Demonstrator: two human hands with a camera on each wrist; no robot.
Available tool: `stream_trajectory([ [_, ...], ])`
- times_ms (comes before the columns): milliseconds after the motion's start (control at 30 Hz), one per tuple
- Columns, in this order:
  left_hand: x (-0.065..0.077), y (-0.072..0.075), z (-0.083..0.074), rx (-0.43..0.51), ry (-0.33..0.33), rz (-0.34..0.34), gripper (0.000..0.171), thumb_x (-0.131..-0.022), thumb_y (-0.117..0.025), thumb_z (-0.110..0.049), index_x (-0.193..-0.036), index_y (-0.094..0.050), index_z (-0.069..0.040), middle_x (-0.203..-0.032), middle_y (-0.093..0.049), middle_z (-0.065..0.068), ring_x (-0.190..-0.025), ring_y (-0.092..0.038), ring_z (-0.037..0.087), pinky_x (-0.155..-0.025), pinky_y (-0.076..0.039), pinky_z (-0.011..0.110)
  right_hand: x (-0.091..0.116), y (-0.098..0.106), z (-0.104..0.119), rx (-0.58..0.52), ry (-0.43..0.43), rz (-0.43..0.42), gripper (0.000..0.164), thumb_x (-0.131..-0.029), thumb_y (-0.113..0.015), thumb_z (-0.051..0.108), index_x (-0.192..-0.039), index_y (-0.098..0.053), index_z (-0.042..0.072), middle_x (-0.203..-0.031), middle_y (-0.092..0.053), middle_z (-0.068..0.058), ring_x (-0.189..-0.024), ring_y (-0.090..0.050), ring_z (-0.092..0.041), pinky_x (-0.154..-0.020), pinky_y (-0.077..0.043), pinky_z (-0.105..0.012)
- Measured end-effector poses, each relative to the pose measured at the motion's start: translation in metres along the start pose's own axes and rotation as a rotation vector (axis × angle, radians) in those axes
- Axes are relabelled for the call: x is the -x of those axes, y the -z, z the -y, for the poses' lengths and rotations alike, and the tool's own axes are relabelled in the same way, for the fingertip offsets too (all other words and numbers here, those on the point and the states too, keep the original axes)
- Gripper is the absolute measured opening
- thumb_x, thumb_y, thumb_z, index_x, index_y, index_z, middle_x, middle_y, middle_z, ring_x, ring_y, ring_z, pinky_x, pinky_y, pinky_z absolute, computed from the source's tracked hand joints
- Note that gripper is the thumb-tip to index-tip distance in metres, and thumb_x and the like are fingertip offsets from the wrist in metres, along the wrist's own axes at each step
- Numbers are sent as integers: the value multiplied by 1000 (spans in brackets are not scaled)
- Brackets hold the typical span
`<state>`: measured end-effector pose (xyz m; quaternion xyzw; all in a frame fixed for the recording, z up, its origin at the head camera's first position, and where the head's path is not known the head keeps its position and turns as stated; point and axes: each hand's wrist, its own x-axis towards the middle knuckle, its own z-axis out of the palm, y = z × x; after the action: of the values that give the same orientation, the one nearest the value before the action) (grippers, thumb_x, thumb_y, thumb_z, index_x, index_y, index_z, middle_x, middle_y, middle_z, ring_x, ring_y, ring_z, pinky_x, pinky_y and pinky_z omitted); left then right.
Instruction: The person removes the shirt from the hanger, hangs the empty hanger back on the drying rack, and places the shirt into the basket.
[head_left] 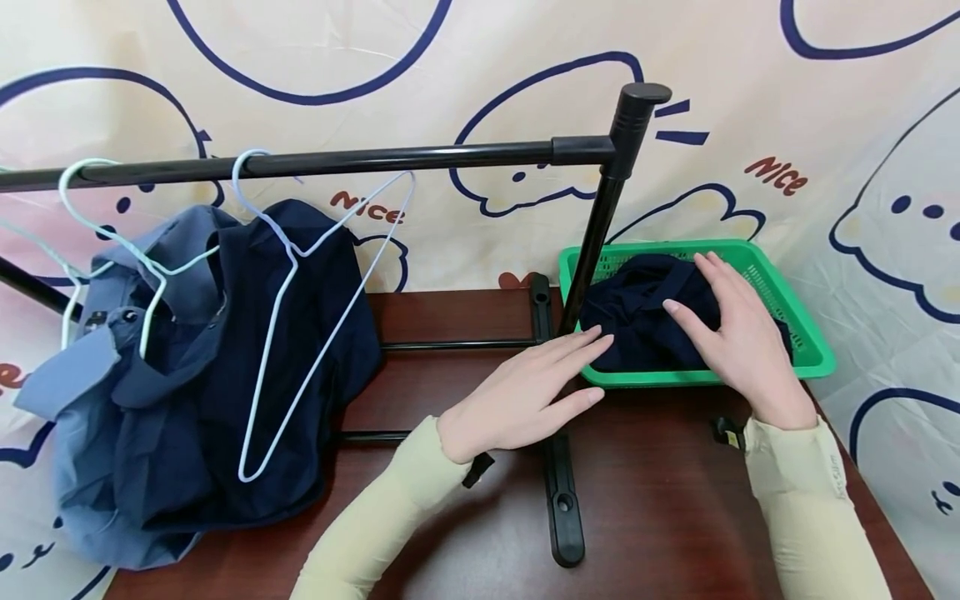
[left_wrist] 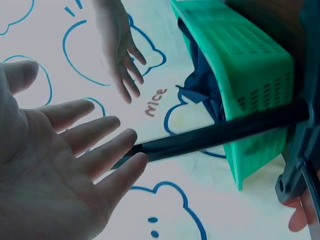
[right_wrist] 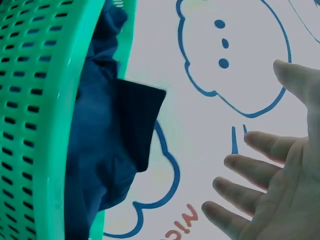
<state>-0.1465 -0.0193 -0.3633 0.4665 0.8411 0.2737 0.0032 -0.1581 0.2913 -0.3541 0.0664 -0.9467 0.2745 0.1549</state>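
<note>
Left hand and right hand, both released, hover near the right-side basket, its navy cloth partly hidden.

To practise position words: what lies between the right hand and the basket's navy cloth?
Nothing; the right wrist view shows a bare gap between right hand and navy cloth.

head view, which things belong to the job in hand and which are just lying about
Likely part of the job:
- green basket
- navy garment inside it
- left hand
- right hand
- bare hanger
- black rack

Probably just there:
- hung clothes
- patterned backdrop
- tabletop
</note>
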Motion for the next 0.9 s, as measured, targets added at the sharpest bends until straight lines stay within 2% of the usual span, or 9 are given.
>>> stream_trajectory([
  [133, 10, 4, 5, -15, -22, -89, 64, -105, -46, -55, -160, -36, -23, -163, -32, -5, -146, -26, 4, -117, -25, 32, 2, 1, 9, -25, 18, -12, 74, -101, -60, 46, -162, -30, 16, -166, -23, -11, -151, -19, -35, -118, -14, -60],
  [267, 22, 7, 12, -14, -18, -165, 65, -103, -54, -52, -159, -39, -22, -162, -34, -6, -145, -30, 5, -115, -29, 35, 4, 1, 17, -60, 45, -17, 72, -101, -62, 44, -162, -31, 20, -166, -25, -8, -152, -19, -32, -118, -15, -59],
  [533, 43, 9, 25, 18, 85, -205, 66, -101, -56, -52, -159, -39, -24, -164, -28, -10, -145, -32, 10, -114, -32, 41, 12, -1, 34, -119, 99, -21, 70, -100, -66, 39, -161, -34, 25, -165, -28, -1, -151, -23, -28, -117, -19, -58],
  [667, 53, 11, 31, 27, 141, -230, 67, -100, -56, -56, -158, -39, -26, -163, -29, -9, -145, -32, 11, -113, -34, 44, 16, -3, 43, -145, 130, -41, 70, -99, -68, 36, -160, -34, 29, -164, -30, 3, -150, -26, -26, -117, -22, -56],
  [900, 64, 18, 38, 35, 211, -277, 68, -99, -59, -56, -158, -38, -31, -162, -33, -9, -145, -33, 12, -112, -36, 46, 23, -11, 63, -231, 219, -116, 74, -94, -76, 24, -158, -40, 28, -161, -36, 3, -147, -32, -25, -116, -26, -53],
])
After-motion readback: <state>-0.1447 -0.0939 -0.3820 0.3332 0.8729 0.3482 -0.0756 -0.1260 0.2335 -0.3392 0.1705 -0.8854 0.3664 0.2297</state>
